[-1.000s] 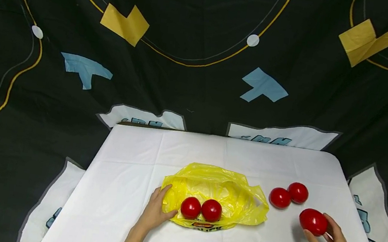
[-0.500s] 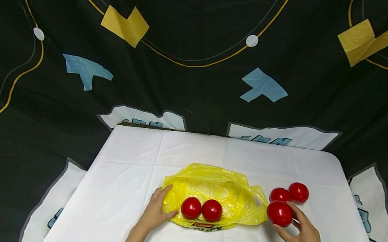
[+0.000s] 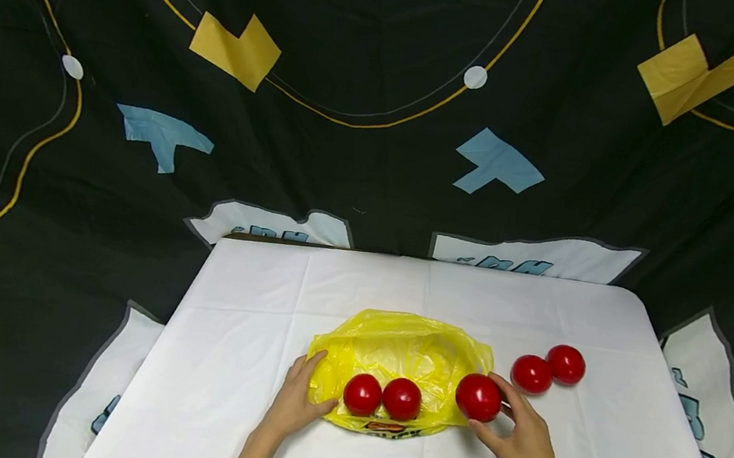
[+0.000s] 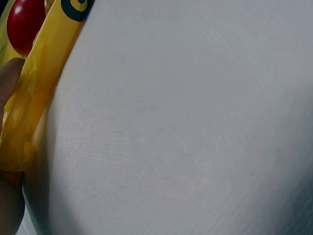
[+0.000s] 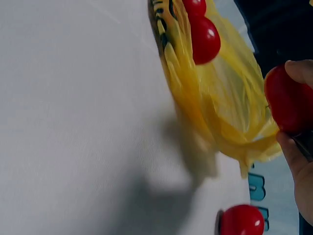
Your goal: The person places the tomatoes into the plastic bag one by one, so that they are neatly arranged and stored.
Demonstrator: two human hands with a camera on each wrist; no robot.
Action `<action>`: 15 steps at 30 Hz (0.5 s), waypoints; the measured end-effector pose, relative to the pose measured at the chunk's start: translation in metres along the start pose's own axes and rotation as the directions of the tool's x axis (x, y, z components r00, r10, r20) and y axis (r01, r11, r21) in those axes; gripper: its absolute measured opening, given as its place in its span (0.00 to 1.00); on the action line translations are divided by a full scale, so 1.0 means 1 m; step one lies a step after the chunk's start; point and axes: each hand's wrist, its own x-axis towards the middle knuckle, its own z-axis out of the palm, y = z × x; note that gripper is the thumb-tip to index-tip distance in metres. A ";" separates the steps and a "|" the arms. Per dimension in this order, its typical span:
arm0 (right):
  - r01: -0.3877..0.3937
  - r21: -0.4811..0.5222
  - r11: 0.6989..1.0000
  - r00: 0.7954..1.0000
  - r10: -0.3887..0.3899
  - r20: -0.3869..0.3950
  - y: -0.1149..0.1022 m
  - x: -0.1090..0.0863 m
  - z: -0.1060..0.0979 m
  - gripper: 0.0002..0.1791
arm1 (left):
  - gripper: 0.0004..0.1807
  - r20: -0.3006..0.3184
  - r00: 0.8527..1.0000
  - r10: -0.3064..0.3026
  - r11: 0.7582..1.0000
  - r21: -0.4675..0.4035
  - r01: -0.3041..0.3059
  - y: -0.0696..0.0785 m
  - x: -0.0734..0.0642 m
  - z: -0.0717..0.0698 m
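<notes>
A yellow plastic bag [image 3: 392, 344] lies spread on the table with its mouth open, and two glossy red apples [image 3: 362, 394] rest inside near its front edge. My left hand [image 3: 295, 400] holds the bag's left edge, the thumb [image 4: 11, 78] lying over the film. Over the bag's right end, my right hand [image 3: 520, 442] grips another red apple [image 3: 479, 397] between thumb and fingers. In the right wrist view this held apple [image 5: 288, 100] is beside the bag's opening [image 5: 234, 98], above the table.
Two more red apples [image 3: 532, 374] sit close together on the white-covered table [image 3: 259, 284], to the right of the bag. A black cloth [image 3: 361, 173] with yellow and blue shapes hangs behind the table.
My right hand has carried its apple leftward, from the table's right side past the two loose apples to the bag's right end. My left hand stays at the bag's left edge.
</notes>
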 end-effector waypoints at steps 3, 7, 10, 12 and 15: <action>0.013 -0.003 1.000 1.000 -0.013 0.014 -0.006 0.002 0.003 0.44 | 0.49 0.000 1.000 0.000 1.000 -0.003 0.000 0.001 0.000 0.000; 0.014 0.003 1.000 0.999 -0.014 0.034 -0.012 0.005 0.006 0.44 | 0.49 -0.004 1.000 0.002 1.000 0.006 -0.002 0.001 0.000 0.001; 0.019 0.012 1.000 0.999 -0.019 0.040 -0.012 0.005 0.011 0.44 | 0.49 -0.007 1.000 0.004 1.000 0.010 -0.004 0.000 0.001 0.001; 0.023 0.020 1.000 0.999 -0.024 0.045 -0.011 0.005 0.015 0.44 | 0.49 -0.009 1.000 0.004 1.000 0.009 -0.004 0.000 0.000 0.001; 0.032 0.030 0.999 0.998 -0.034 0.056 -0.008 0.005 0.022 0.44 | 0.49 -0.009 1.000 0.004 1.000 0.009 -0.004 -0.001 0.000 0.001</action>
